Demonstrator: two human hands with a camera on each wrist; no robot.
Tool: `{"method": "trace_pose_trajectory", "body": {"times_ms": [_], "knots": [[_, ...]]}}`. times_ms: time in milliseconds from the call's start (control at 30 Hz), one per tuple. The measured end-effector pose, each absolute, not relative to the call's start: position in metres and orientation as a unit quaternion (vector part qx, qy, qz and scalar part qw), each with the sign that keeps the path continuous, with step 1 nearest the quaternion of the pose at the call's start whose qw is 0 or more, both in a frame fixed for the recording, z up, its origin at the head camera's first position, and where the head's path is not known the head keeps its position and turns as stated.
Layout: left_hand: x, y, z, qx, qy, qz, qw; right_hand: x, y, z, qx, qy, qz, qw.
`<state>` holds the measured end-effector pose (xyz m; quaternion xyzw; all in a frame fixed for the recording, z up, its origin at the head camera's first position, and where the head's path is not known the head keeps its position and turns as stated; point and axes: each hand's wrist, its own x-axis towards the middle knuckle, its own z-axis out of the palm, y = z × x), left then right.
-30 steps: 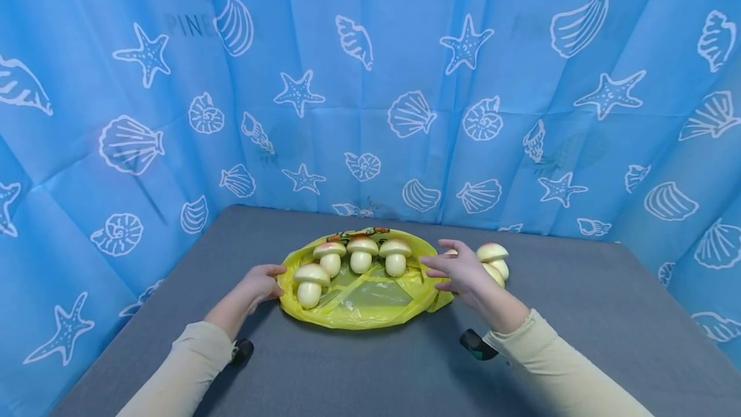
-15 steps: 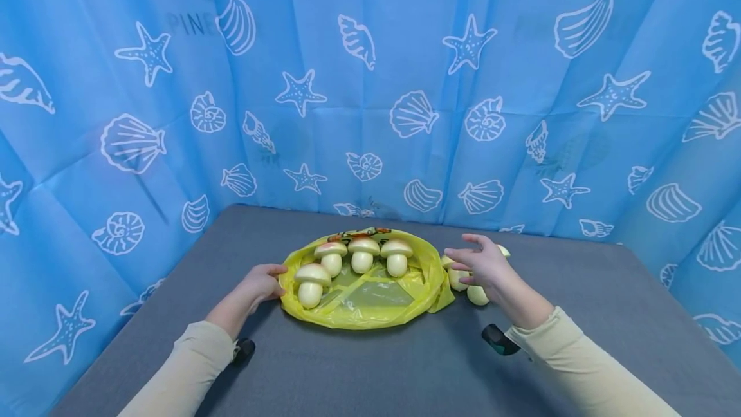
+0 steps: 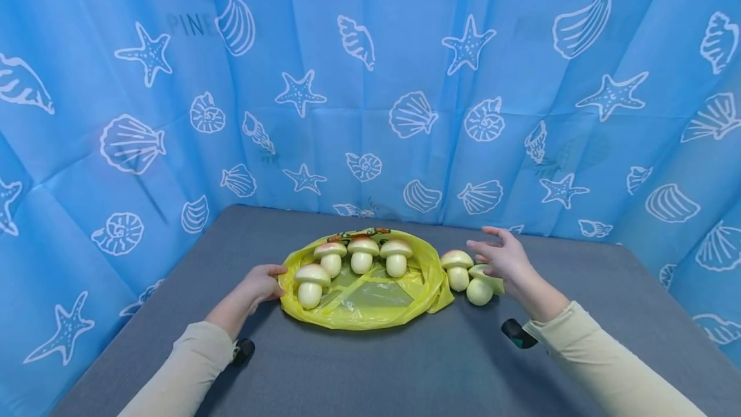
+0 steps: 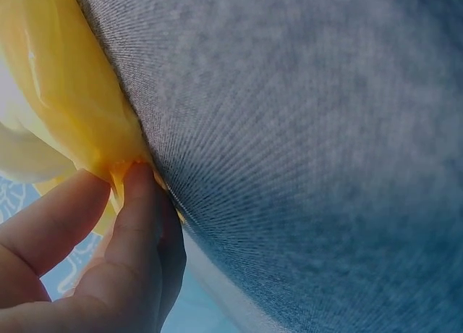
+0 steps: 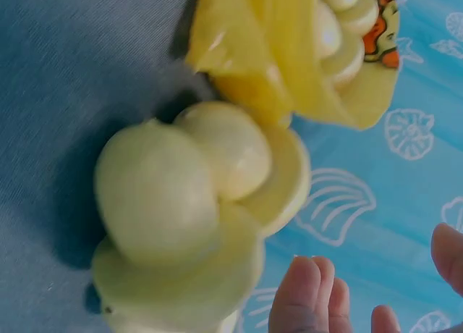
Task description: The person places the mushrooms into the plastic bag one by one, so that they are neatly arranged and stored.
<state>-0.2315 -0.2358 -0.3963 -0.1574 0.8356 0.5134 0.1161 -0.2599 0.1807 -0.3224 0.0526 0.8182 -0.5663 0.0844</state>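
Observation:
A yellow plastic bag lies with its mouth spread, and several toy mushrooms with pale stems and pinkish caps stand inside it. My left hand pinches the bag's left rim; the left wrist view shows thumb and fingertips meeting on the yellow plastic. Right of the bag, a mushroom stands upright, and a tilted mushroom leans beside it. Over these loose mushrooms hovers my right hand, fingers spread and holding nothing. It covers part of the tilted one and whatever lies behind.
The grey cloth-covered table extends around the bag. A blue curtain printed with white shells and starfish hangs along the back and sides. Dark wrist devices show beneath both forearms.
My right hand has moved rightward, away from the bag's right edge, uncovering two loose mushrooms. It now hides the farther mushroom seen earlier. My left hand stays on the rim.

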Motion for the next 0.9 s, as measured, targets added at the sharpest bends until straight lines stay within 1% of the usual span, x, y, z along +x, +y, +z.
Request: {"method": "trace_pose_trajectory", "body": {"times_ms": [367,700,900], "knots": [[-0.233,-0.237,-0.399,-0.155,0.840,0.507,0.116,-0.275,0.207,-0.329,0.037,0.838,-0.541,0.054],[-0.232,-0.238,-0.398,-0.137,0.834,0.523,0.111,-0.289,0.226,-0.337,0.061,0.842,-0.533,0.060],[-0.232,-0.238,-0.398,-0.138,0.833,0.523,0.113,-0.295,0.234,-0.343,0.056,0.864,-0.494,0.084]]}}
